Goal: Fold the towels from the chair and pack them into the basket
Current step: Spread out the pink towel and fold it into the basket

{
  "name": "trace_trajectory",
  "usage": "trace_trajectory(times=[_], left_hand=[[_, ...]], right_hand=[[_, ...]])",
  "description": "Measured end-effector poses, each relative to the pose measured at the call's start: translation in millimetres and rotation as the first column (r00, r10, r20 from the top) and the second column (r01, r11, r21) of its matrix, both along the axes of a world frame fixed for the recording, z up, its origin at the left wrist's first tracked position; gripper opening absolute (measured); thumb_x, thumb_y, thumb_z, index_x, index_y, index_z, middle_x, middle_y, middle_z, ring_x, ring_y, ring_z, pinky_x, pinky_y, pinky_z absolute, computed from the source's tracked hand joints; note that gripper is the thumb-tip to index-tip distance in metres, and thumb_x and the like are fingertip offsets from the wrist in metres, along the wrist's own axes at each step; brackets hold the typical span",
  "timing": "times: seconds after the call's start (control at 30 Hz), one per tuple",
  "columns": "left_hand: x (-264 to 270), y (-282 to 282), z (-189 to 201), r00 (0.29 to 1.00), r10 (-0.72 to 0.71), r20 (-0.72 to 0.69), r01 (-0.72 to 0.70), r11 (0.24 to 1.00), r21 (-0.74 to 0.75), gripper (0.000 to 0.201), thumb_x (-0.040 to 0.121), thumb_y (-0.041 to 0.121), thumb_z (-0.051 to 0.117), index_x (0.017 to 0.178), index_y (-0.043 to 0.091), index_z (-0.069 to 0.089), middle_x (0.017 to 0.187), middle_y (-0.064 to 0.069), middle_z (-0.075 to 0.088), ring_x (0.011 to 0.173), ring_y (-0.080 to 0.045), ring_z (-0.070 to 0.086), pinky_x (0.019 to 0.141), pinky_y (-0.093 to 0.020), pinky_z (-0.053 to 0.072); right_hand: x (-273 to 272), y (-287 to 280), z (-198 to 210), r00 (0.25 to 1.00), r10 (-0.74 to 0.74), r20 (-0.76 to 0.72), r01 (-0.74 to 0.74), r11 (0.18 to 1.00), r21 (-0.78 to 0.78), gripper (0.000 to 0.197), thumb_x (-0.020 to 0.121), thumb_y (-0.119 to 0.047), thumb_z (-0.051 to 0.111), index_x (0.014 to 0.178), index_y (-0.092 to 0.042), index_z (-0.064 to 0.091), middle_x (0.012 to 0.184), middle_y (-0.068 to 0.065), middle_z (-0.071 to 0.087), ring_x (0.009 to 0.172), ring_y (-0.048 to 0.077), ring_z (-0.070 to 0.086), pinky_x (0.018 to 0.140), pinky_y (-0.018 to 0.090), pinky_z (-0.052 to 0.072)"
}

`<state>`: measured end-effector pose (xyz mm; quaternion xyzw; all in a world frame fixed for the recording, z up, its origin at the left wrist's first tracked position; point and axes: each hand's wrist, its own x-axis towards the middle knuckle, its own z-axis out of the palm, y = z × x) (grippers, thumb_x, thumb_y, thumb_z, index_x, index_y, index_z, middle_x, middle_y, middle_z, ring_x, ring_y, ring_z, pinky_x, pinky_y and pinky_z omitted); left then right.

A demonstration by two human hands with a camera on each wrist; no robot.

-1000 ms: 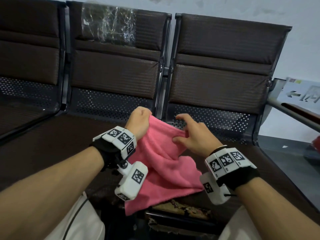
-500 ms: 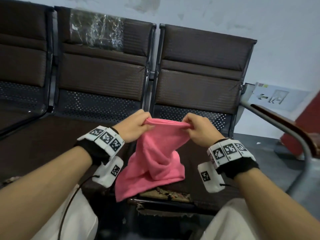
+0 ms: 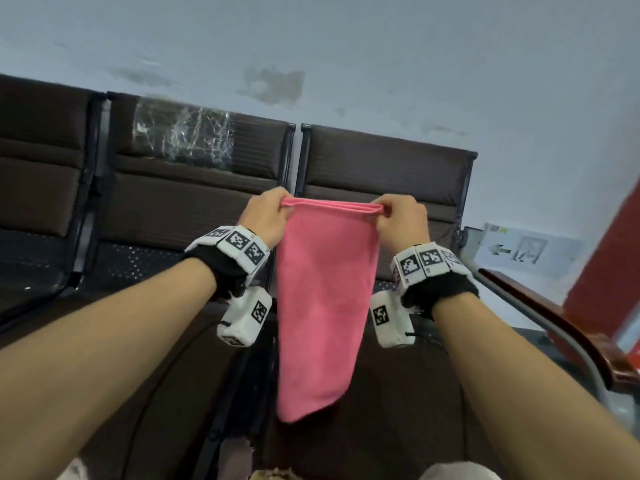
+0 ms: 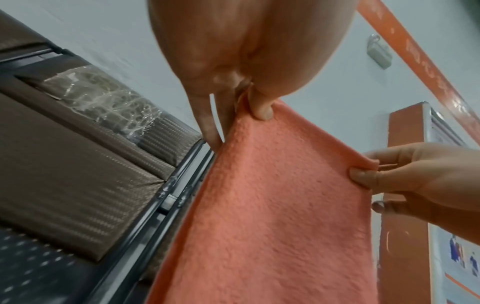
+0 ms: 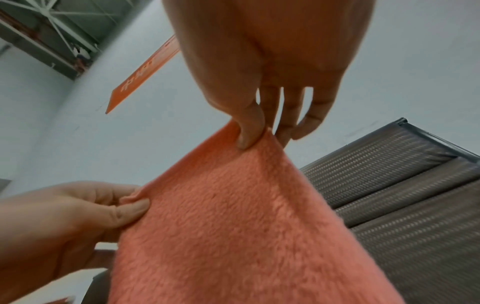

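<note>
Above the brown padded chair (image 3: 381, 174), your left hand (image 3: 265, 216) and right hand (image 3: 401, 220) now pinch the raised pink terry towel (image 3: 322, 306), hanging taut.

Left hand (image 3: 265, 218) and right hand (image 3: 401, 220) raised, each pinching with thumb and fingers

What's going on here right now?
A person holds a pink towel up in the air in front of a row of brown chairs. The left hand and right hand each pinch a top corner, the top edge stretched between them, and the towel hangs down, apparently doubled over. No basket is in view.
</note>
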<state>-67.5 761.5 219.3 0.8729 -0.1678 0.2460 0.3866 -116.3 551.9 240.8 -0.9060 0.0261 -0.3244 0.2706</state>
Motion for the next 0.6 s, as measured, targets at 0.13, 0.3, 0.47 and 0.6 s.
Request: trace_trajectory(times=[0.13, 0.3, 0.47, 0.6], left_hand=[[-7, -10, 10, 0.999, -0.049, 0.021, 0.051, 0.992, -0.118, 0.014, 0.092, 0.019, 0.056, 0.095, 0.008, 0.063, 0.091, -0.007, 0.067, 0.089, -0.024, 0.059, 0.068, -0.027, 0.036], [-59, -6, -23, 0.982, -0.185, -0.039, 0.171, 0.959, -0.228, 0.011, 0.09, 0.019, 0.059, 0.095, 0.011, 0.065, 0.089, -0.003, 0.066, 0.082, -0.014, 0.056, 0.07, -0.025, 0.039], [-130, 6, -100, 0.943, -0.256, -0.215, 0.198, 0.946, -0.258, 0.006, 0.09, 0.016, 0.059, 0.093, 0.013, 0.063, 0.091, -0.003, 0.067, 0.088, -0.018, 0.06, 0.08, -0.033, 0.046], [-170, 16, -160, 0.883, -0.287, -0.373, 0.255, 0.958, -0.133, 0.004, 0.089, 0.017, 0.061, 0.092, 0.017, 0.063, 0.091, 0.003, 0.066, 0.09, -0.015, 0.06, 0.076, -0.026, 0.042]], right_hand=[[-7, -7, -3, 0.991, -0.005, 0.131, -0.007, 0.996, 0.093, 0.021, 0.087, -0.01, 0.053, 0.093, -0.021, 0.07, 0.092, 0.001, 0.07, 0.083, 0.012, 0.062, 0.069, 0.017, 0.039], [-49, -6, -64, 0.988, 0.119, 0.095, -0.147, 0.901, 0.407, 0.016, 0.095, -0.019, 0.052, 0.079, -0.021, 0.054, 0.079, 0.006, 0.067, 0.071, 0.015, 0.069, 0.07, 0.035, 0.059], [-116, 3, -146, 0.992, 0.068, -0.109, -0.015, 0.903, 0.43, 0.011, 0.086, -0.021, 0.062, 0.078, -0.016, 0.057, 0.077, -0.003, 0.066, 0.08, 0.02, 0.065, 0.073, 0.025, 0.053], [-164, 8, -189, 0.919, 0.11, -0.38, 0.013, 0.952, 0.307, 0.017, 0.075, -0.009, 0.069, 0.088, -0.02, 0.066, 0.087, -0.003, 0.071, 0.085, 0.012, 0.064, 0.068, 0.018, 0.042]])
